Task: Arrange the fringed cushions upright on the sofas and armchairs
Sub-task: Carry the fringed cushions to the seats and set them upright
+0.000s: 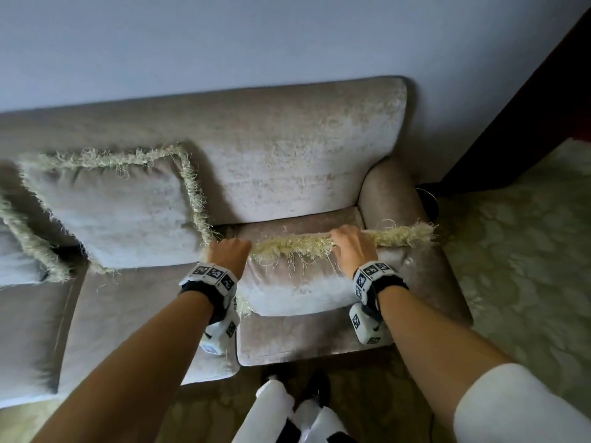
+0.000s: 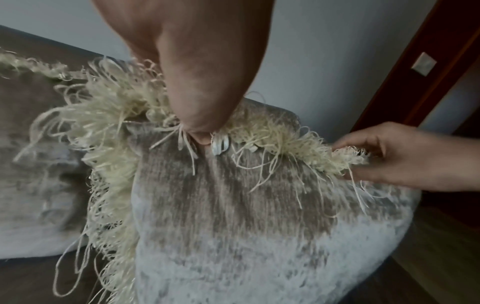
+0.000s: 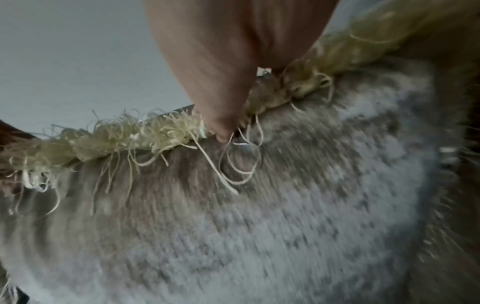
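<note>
Gripping the top fringe of a grey fringed cushion [image 1: 307,282] with both the left hand [image 1: 228,252] and right hand [image 1: 351,244], fingers curled over the edge. Standing it on the sofa [image 1: 287,148] seat by the right armrest [image 1: 393,193], beside another propped cushion [image 1: 121,206].

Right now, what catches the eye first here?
Both hands, the left hand and right hand, grip the shaggy cream fringe along the top edge of a grey cushion at the sofa's right end. Beside it on the left, a second fringed cushion leans against the backrest.
</note>
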Tool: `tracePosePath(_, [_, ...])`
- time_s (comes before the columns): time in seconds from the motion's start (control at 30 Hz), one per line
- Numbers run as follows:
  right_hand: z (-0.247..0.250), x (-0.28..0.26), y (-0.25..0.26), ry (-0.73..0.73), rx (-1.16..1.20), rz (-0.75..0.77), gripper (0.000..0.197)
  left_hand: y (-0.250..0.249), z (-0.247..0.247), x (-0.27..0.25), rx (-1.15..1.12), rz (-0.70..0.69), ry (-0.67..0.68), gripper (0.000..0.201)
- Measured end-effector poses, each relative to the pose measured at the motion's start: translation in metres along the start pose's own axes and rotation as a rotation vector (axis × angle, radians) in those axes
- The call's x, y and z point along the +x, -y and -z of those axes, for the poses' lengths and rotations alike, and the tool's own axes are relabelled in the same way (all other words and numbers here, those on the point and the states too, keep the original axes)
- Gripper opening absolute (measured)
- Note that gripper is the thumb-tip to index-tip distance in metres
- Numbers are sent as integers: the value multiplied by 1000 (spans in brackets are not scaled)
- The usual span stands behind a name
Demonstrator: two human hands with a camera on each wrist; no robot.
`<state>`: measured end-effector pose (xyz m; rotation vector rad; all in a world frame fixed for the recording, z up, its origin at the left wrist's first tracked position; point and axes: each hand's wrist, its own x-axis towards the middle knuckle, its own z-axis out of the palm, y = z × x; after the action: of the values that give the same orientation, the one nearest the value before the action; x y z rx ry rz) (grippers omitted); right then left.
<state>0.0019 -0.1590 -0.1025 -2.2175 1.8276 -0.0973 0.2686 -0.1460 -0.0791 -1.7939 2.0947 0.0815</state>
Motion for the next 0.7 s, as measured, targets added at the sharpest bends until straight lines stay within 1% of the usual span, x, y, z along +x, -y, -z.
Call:
tracePosePath(0.03, [-3, 4, -1, -25, -16, 12, 29, 2, -2, 5, -53, 14, -19, 20])
tracePosePath(0.07, [-3, 8, -2, -17, -19, 9, 32, 5, -4, 9, -114, 25, -24, 21])
tracePosePath(0.1, [-3, 13, -2, 12, -22, -1, 36, 6, -7, 15, -159, 16, -36, 27])
tracePosePath(0.13, [-1, 16, -2, 39, -24, -9, 40, 8, -11, 22, -184, -11, -34, 37])
tracePosePath(0.17, [3, 21, -2, 66, -26, -14, 44, 9, -13, 28, -200, -45, -12, 46])
tracePosePath(0.2, [8, 25, -1, 97, -25, -20, 45, 10, -12, 34, -213, -71, 27, 49])
tracePosePath(0.23, [13, 28, 0, 130, -24, -32, 45, 10, -10, 39, -217, -85, 62, 48])
tracePosePath(0.27, [17, 32, 1, 166, -30, -53, 42, 10, -7, 45, -206, -102, 88, 41])
tracePosePath(0.33, [22, 41, 2, 227, -79, -114, 35, 11, 0, 58, -146, -143, 83, 21])
tracePosePath(0.37, [25, 45, 2, 246, -115, -151, 32, 13, 3, 65, -138, -153, 85, 20])
tracePosePath(0.43, [33, 56, 7, 254, -179, -219, 25, 18, 9, 78, -166, -171, 106, 28])
tracePosePath(0.47, [38, 62, 11, 257, -201, -240, 21, 22, 14, 85, -159, -180, 114, 28])
tracePosePath(0.53, [48, 73, 18, 279, -234, -276, 17, 31, 24, 97, -121, -184, 147, 22])
tracePosePath(0.63, [61, 92, 25, 253, -281, -316, 21, 44, 37, 113, -107, -164, 170, 18])
tracePosePath(0.7, [69, 107, 28, 224, -276, -324, 25, 52, 43, 121, -120, -158, 150, 15])
